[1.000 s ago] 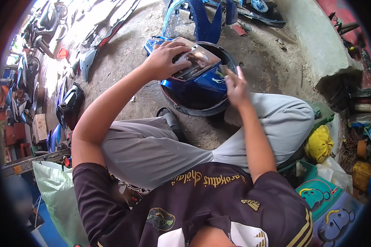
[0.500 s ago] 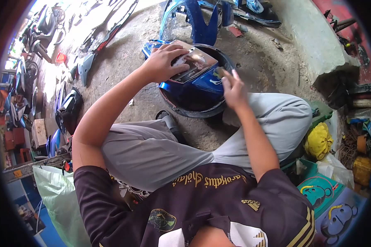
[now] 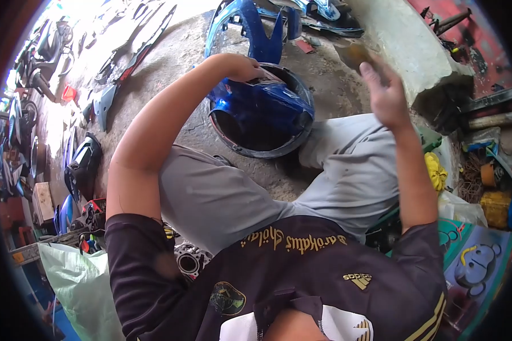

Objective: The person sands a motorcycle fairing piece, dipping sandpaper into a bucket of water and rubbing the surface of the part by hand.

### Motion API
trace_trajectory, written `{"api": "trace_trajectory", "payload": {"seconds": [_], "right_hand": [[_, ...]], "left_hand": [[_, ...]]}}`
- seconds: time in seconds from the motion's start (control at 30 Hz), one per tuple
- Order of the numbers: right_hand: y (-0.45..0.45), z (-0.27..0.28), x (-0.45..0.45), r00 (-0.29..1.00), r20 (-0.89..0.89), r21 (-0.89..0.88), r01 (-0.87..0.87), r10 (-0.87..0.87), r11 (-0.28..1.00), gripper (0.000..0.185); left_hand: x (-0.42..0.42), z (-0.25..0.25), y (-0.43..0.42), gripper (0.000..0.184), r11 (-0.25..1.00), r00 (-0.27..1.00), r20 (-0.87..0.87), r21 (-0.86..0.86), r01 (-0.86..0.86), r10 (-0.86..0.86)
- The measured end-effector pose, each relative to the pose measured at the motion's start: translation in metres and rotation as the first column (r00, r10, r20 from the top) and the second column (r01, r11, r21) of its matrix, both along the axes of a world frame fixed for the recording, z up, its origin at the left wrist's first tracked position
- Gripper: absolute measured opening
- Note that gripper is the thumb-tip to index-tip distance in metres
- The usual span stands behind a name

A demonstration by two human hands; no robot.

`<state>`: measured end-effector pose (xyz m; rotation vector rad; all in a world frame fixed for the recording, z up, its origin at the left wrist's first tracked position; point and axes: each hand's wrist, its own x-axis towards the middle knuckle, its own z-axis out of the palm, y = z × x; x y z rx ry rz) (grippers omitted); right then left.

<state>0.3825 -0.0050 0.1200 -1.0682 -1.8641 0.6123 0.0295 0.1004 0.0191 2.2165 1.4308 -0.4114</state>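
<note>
A glossy blue motorcycle body panel (image 3: 264,105) lies tilted across a round black tub (image 3: 256,152) on the ground in front of me. My left hand (image 3: 242,67) is on the panel's far upper edge, its fingers bent over it and partly hidden. Off to the right, away from the tub, my right hand (image 3: 388,94) is raised. Its thumb and fingers pinch a flat, thin brownish-grey piece (image 3: 355,55), too smeared by motion to name.
Another blue body panel (image 3: 261,28) stands behind the tub. A concrete ledge (image 3: 404,40) runs along the right. More motorcycle parts (image 3: 85,159) lie at left. A pale green sack (image 3: 77,278), an engine part (image 3: 190,261) and a yellow bundle (image 3: 435,170) are close beside me.
My right hand has moved from the panel's right edge out to the right with the flat piece. The panel has tipped, so its patterned top face now barely shows; my left hand remains on it.
</note>
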Motion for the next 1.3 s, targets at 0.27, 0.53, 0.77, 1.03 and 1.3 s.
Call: {"api": "trace_trajectory", "payload": {"seconds": [0.27, 0.53, 0.77, 1.03, 1.3], "right_hand": [[0.098, 0.037, -0.004, 0.986, -0.035, -0.202, -0.167, 0.163, 0.965, 0.040], [0.137, -0.172, -0.035, 0.944, 0.058, -0.506, -0.253, 0.325, 0.825, 0.029], [0.126, -0.196, -0.071, 0.833, -0.157, -0.528, -0.525, 0.531, 0.668, 0.026], [0.119, -0.233, -0.095, 0.818, -0.060, -0.331, -0.557, 0.572, 0.762, 0.038], [0.129, -0.192, -0.106, 0.606, 0.208, -0.037, -0.780, 0.768, 0.625, 0.043]], "left_hand": [[-0.007, -0.006, -0.034, 0.069, 0.960, 0.970, 0.185, 0.204, -0.193, 0.155], [-0.046, 0.008, -0.073, 0.100, 0.984, 0.956, 0.240, -0.004, -0.175, 0.171], [-0.036, -0.017, -0.077, 0.107, 0.976, 0.988, 0.097, 0.173, -0.133, 0.118], [-0.066, -0.025, -0.062, 0.094, 0.981, 0.973, 0.210, 0.148, -0.126, 0.093], [-0.122, -0.059, -0.070, 0.091, 0.942, 0.729, 0.611, -0.085, -0.325, 0.307]]}}
